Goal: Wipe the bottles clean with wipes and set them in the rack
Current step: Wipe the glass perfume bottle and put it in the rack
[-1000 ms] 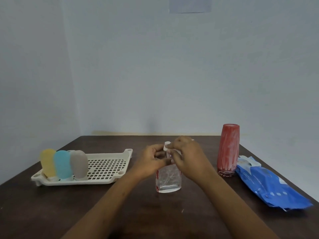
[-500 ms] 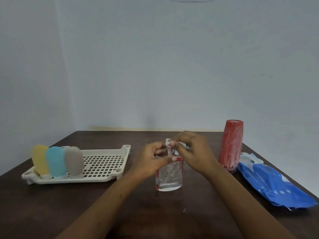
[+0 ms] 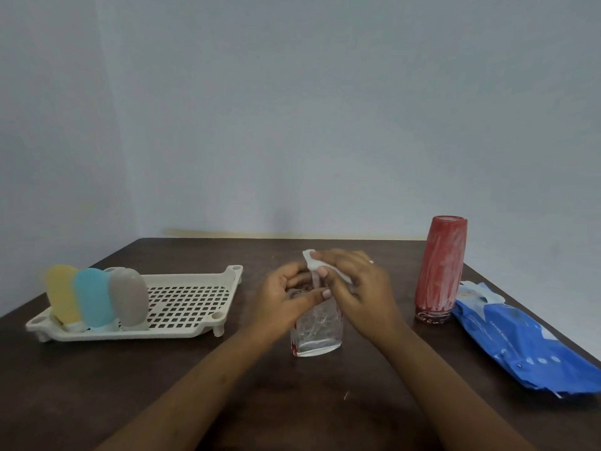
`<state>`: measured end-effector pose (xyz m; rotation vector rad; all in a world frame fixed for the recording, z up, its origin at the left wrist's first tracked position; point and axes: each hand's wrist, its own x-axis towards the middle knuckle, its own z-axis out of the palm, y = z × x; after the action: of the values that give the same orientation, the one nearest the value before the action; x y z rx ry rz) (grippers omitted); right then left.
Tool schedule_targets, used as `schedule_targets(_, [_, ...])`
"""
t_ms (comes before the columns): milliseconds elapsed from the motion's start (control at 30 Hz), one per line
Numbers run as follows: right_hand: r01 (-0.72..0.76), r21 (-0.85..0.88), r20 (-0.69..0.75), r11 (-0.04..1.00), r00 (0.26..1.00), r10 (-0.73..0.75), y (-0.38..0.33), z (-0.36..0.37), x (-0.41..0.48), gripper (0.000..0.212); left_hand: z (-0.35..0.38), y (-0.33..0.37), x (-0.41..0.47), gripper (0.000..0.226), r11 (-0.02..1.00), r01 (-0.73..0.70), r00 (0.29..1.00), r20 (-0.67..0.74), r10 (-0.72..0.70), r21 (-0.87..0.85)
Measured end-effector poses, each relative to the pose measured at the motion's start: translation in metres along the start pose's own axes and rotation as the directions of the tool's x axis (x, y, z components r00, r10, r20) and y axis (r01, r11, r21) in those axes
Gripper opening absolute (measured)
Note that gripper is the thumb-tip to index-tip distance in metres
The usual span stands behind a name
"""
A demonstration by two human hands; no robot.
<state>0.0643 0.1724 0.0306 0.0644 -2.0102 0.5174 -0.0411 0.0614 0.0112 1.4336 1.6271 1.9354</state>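
Lower centre: a clear glass bottle (image 3: 320, 333) was gripped by the left hand (image 3: 283, 297), a white wipe (image 3: 312, 264) pinched onto its neck by the right hand (image 3: 364, 291). Wiping was judged underway; cream slotted plastic rack (image 3: 162, 333), left, next.

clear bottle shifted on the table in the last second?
No. The clear bottle keeps its spot between the rack and the red bottle; only the view shifted.

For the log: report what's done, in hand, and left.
Done: yellow bottle, blue bottle, grey bottle in the rack. In hand: left hand holds the clear bottle, right hand presses a wipe to its top. Left: the smeared red bottle, then racking both.
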Motion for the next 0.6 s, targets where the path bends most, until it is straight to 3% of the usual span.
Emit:
schedule_targets(100, [-0.074, 0.081, -0.078, 0.994, 0.994, 0.080, -0.001, 0.003, -0.002, 0.026, 0.003, -0.003, -0.003, 0.063, 0.999, 0.000, 1.000, -0.012, -0.001, -0.037])
schedule_targets(167, [-0.073, 0.093, -0.135, 0.993, 0.987, 0.085, -0.004, 0.003, -0.005, 0.023, 0.006, 0.000, -0.005, 0.054, 0.994, -0.020, 0.999, -0.046, 0.015, -0.106])
schedule_targets(233, [-0.013, -0.008, -0.162, 1.000, 0.987, 0.011, -0.006, 0.004, -0.008, 0.020, 0.008, 0.004, -0.006, 0.038, 0.988, -0.043, 0.996, -0.089, 0.030, -0.149])
schedule_targets(333, [0.075, -0.109, -0.165, 0.991, 0.982, -0.093, -0.006, 0.006, -0.011, 0.023, 0.008, 0.002, -0.008, 0.038, 0.988, -0.049, 0.994, -0.101, 0.035, -0.146])
schedule_targets(467, [0.199, -0.198, -0.041, 0.960, 0.977, -0.210, -0.006, 0.009, -0.016, 0.019, 0.010, 0.002, -0.011, 0.065, 0.992, -0.014, 0.996, -0.089, 0.003, -0.127])
schedule_targets(600, [0.196, -0.229, 0.098, 0.954, 0.979, -0.177, -0.007, 0.006, -0.017, 0.014, 0.007, 0.001, -0.008, 0.061, 0.994, -0.070, 0.993, -0.105, 0.061, -0.085])
